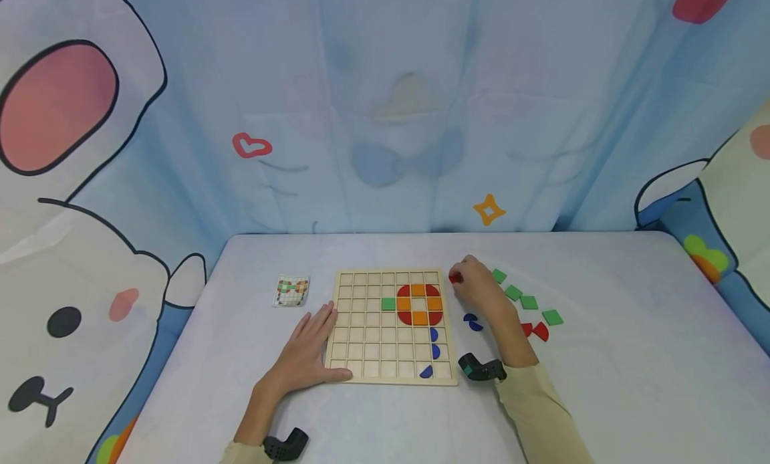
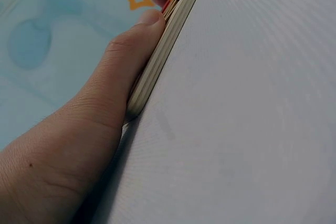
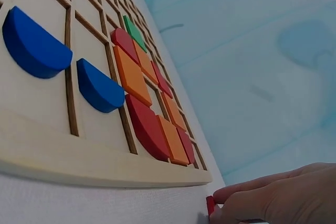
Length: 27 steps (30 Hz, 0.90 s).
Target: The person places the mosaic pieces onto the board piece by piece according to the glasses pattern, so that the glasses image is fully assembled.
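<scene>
A wooden grid board [image 1: 363, 327] lies on the table. My left hand [image 1: 309, 350] rests along its left side, fingers straight, with the thumb over the front edge; the left wrist view shows that thumb [image 2: 128, 51] against the board's rim. Beyond the board's far right corner, my right hand [image 1: 481, 287] pinches a small red piece [image 3: 210, 205] at its fingertips. Red corner pieces and orange squares [image 1: 419, 290] form a ring on the grid, with a green square [image 1: 388, 304] to its left. Several blue half-round pieces [image 3: 34, 45] lie on the board's right part.
Right of the board lie loose green pieces [image 1: 529, 302], red quarter-round pieces [image 1: 541, 331] and blue half-rounds [image 1: 475, 325]. A small pattern card [image 1: 291, 291] is at the board's left. A printed blue curtain [image 1: 391, 116] hangs behind the table.
</scene>
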### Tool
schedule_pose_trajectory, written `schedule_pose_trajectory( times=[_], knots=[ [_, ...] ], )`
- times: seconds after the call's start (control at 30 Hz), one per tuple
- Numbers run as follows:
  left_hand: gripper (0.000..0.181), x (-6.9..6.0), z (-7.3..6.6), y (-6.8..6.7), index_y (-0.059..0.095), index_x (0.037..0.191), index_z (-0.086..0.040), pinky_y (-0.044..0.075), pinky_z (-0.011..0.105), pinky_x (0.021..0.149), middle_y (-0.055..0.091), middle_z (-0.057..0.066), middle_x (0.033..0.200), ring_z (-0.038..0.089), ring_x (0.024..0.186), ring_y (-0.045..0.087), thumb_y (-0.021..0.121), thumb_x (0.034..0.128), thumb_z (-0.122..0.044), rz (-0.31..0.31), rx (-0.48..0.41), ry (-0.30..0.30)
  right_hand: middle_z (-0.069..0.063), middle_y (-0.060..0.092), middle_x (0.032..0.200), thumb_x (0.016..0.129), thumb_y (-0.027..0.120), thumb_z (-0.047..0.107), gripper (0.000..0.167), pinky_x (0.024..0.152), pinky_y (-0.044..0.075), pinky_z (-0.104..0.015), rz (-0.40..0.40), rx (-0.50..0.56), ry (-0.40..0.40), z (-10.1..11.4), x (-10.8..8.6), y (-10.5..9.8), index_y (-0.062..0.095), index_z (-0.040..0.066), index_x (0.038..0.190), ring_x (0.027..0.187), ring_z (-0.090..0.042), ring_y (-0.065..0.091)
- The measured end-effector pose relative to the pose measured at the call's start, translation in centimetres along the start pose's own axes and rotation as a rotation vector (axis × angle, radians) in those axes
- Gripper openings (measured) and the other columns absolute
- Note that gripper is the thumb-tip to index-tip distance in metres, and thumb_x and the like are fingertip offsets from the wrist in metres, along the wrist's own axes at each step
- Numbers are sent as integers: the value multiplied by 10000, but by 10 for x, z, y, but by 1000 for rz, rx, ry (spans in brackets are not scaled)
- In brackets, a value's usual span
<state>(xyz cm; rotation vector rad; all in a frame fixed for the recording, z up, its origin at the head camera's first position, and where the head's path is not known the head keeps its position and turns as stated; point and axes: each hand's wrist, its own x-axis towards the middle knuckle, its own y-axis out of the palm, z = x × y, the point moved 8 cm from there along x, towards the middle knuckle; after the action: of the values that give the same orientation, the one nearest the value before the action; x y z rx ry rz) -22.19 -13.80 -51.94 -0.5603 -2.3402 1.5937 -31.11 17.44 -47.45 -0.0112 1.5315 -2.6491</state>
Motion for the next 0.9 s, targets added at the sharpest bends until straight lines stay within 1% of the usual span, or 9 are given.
schedule_pose_trajectory(
  times=[0.1,0.2,0.37,0.47,0.57,0.73,0.83,0.9],
  knots=[
    [1213,0,0,-1,138,1564,-98,81,453,1250,84,26,1655,182,1536,85,640,682,-763,0,-6,-1,-208,573,1110,893,629,-15,252,958,527,-468,9,4,-11,0,0,0,667,-30,1142,979,-312,547],
    [1214,0,-1,-1,139,1564,-101,83,454,1250,83,23,1656,181,1536,86,639,681,-766,-1,-10,-3,-196,590,1092,887,646,0,236,946,535,-460,5,-6,-18,0,-1,-1,679,-17,1120,965,-305,554],
    [1216,0,-1,-1,134,1565,-104,90,456,1250,81,21,1657,181,1536,89,637,681,-770,-4,-13,0,-155,611,975,886,676,49,132,861,551,-418,-23,-33,-27,3,-2,-3,700,5,1010,880,-272,553],
    [1213,0,-1,-1,133,1565,-102,94,460,1248,82,24,1657,187,1536,93,642,684,-763,-5,-19,1,-131,608,919,890,678,66,79,808,541,-388,-37,-45,-17,3,-1,-4,703,19,949,841,-257,542],
    [1212,1,-1,-2,134,1565,-101,95,460,1247,79,21,1657,185,1536,93,649,685,-756,-8,-26,2,-126,611,907,893,677,81,75,788,534,-381,-40,-52,-8,3,1,-5,706,24,931,831,-255,541],
    [1208,1,-1,-3,138,1565,-104,96,463,1247,77,17,1657,183,1536,92,644,687,-763,-14,-29,1,-128,611,925,897,671,94,91,808,539,-389,-56,-44,-2,4,2,-8,702,23,945,848,-257,547],
    [1211,1,-1,-3,145,1564,-102,100,465,1247,87,21,1656,189,1535,100,644,683,-765,-18,-35,5,-133,628,977,898,666,105,122,838,549,-413,-75,-21,-41,12,1,-10,693,20,981,883,-268,570],
    [1217,0,-1,-2,146,1563,-101,102,464,1246,90,20,1656,192,1534,104,645,677,-769,-18,-36,9,-133,641,1019,899,667,112,144,860,557,-423,-76,11,-96,25,0,-8,687,21,1008,922,-274,595]
  ],
)
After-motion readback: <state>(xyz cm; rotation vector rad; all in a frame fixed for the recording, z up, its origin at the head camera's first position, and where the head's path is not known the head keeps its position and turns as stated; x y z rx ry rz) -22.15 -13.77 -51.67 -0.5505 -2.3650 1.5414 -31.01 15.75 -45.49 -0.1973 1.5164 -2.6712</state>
